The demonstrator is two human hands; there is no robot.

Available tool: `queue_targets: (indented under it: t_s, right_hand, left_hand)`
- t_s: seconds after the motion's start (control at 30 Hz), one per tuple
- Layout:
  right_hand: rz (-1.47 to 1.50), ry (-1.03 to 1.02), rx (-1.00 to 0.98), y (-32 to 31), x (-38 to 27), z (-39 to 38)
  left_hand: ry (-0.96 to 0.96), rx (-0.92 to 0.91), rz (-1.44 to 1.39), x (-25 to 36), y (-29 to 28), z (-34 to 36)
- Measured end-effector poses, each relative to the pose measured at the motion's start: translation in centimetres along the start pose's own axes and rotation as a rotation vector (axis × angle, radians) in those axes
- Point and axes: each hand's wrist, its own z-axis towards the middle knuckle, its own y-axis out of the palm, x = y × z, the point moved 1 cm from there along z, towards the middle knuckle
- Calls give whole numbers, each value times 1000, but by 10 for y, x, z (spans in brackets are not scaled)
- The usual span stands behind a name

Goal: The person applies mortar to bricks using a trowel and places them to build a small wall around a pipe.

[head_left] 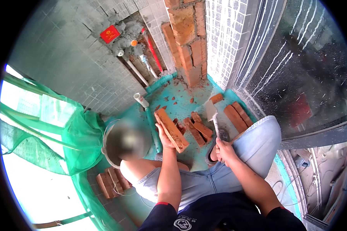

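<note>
Left hand [164,136] closed on a brick [171,130], fingers along its left side, palm under the near half. Brick is lifted over the floor [164,115], tilted, long axis running from upper left to lower right, in front of the person's lap and between the knees. Right hand [225,151] clenched round the handle of a hammer-like tool [216,125]; tool points up and away, thin head at top, apart from the held brick. Exact head shape too small to tell.

Around: loose bricks [198,129] on the teal floor just beyond the held brick, between the two hands, in the way there. More bricks [238,116] side by side at right, near the dark glass panel [316,73]. Bucket [105,142] close by on the left, contents blurred. Brick pillar [191,50] ahead, rubble bits at its foot. White pipe stub [141,100] sticks up near the tiled wall [75,57]; red pipe [153,51] in the wall recess. Green netting [71,142] far left, brick stack [112,183] below bucket.
</note>
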Motion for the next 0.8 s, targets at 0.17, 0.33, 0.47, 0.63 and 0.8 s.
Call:
queue_targets:
  t_s: [0.17,0.33,0.47,0.63,0.8]
  right_hand:
    - [23,59,-5,11,0,1]
    - [-42,57,-52,13,1,-7]
    - [-24,106,-64,7,1,-2]
    - [-30,140,-78,15,9,-1]
    - [-28,119,-86,11,12,4]
  left_hand:
    - [136,279,142,-6,-38,-7]
    - [140,502,300,-7,-10,-9]
    - [162,524,677,6,27,-15]
    - [509,423,830,21,32,-22]
    - [564,395,1010,37,74,-21]
